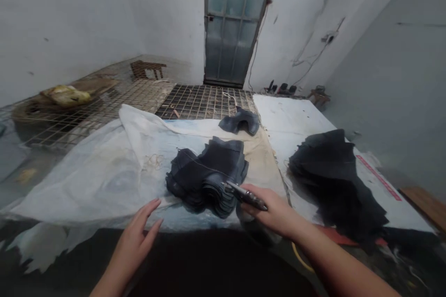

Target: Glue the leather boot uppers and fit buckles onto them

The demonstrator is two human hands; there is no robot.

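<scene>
On the sheet-covered table (101, 167) lies a stack of dark, curved cut pieces (212, 167), likely fabric or leather, with a thin thread across the top. My right hand (273, 209) is wrapped round a spray gun (249, 196) with a silver front end and dark body. Its tip is at the stack's right edge; whether it touches I cannot tell. Below the hand shows a dark rounded shape (258, 229), apparently its cup. My left hand (139, 229) hovers near the table's front edge, left of the stack, fingers apart and holding nothing.
A smaller dark curved piece (240, 120) lies behind the stack. To the right, a large black pile (334, 171) covers part of a white board (284, 109). Wire mesh (198, 102) extends behind the table. A yellow hose (302, 259) hangs below my right forearm.
</scene>
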